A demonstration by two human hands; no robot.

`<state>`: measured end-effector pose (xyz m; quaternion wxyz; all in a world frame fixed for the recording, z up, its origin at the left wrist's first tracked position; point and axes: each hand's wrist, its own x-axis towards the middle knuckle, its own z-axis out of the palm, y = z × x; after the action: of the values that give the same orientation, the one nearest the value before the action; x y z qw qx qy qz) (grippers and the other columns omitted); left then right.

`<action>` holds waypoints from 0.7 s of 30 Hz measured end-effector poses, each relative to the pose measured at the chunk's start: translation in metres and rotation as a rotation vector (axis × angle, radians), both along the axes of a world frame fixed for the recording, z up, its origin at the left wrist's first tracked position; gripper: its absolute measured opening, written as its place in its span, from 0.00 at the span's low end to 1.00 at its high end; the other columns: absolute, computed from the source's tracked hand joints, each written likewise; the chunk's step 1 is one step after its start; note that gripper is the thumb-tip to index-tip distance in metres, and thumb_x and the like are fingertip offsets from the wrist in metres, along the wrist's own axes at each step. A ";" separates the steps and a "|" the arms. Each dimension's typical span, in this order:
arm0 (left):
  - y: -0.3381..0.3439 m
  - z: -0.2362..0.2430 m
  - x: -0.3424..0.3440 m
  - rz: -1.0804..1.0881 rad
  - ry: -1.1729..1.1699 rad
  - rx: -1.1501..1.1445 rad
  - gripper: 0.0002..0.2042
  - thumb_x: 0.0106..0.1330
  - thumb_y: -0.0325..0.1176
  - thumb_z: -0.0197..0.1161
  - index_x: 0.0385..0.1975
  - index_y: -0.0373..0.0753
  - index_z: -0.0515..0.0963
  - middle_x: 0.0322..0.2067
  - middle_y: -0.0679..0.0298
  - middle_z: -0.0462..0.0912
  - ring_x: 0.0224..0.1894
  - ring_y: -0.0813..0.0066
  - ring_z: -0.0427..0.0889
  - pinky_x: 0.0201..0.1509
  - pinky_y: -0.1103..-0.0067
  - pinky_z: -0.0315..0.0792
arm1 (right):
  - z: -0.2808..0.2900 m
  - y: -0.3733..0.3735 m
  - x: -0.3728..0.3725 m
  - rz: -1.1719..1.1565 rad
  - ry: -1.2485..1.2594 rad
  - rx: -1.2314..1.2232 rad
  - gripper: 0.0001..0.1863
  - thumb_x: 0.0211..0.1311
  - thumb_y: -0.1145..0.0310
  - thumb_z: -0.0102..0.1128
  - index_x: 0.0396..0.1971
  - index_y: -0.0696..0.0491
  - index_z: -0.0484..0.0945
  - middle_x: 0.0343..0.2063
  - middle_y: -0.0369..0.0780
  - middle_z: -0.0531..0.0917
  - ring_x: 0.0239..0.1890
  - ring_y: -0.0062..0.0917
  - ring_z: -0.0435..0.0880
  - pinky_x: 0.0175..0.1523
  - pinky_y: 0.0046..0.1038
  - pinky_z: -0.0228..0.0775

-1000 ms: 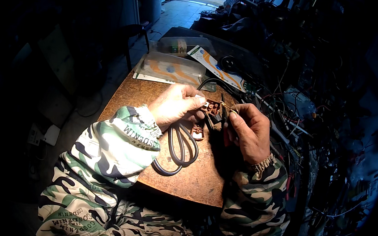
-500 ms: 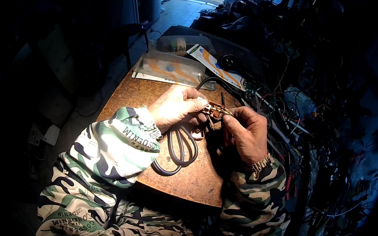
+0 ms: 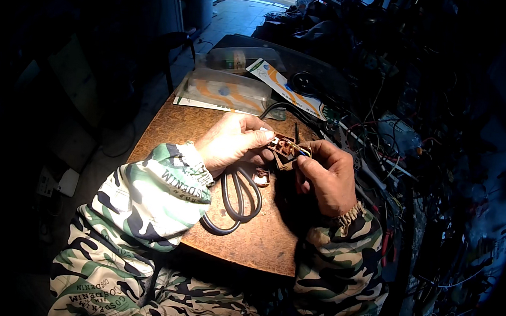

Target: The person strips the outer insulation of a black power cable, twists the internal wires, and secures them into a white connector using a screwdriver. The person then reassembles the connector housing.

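A worn brown table (image 3: 207,130) with a rough, speckled top is seen in a dim workshop, lit from a bright doorway at the far end of the room. Along the far edge of the table a clear plastic package (image 3: 226,89) and a printed card (image 3: 283,88) are laid, and beyond the right edge a dense tangle of wires (image 3: 398,146) is heaped. Over the middle of the table, toward its right edge, a small brown plastic part (image 3: 282,145) is held up between the two hands. The left hand (image 3: 233,141) is closed around the part from the left, its grip pinched on it with thumb and fingertips. The right hand (image 3: 327,173) is closed on a thin metal piece (image 3: 299,148) that is pressed against the right side of the part. A black looped cable (image 3: 239,196) is laid on the table just below the left hand, and a small brown piece (image 3: 261,176) is seen beside it, under the hands.
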<state>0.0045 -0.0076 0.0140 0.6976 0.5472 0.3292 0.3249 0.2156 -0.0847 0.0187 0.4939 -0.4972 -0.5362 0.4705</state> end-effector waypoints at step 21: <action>0.003 -0.004 0.001 0.001 -0.001 -0.018 0.18 0.69 0.37 0.63 0.48 0.27 0.74 0.38 0.59 0.82 0.37 0.77 0.83 0.41 0.82 0.79 | -0.004 -0.002 -0.008 -0.015 0.060 0.007 0.07 0.63 0.74 0.62 0.32 0.64 0.78 0.18 0.34 0.78 0.17 0.12 0.72 0.19 0.15 0.59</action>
<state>0.0054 -0.0049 0.0096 0.7025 0.5405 0.3321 0.3226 0.2080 -0.0863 0.0152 0.5149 -0.4850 -0.5191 0.4798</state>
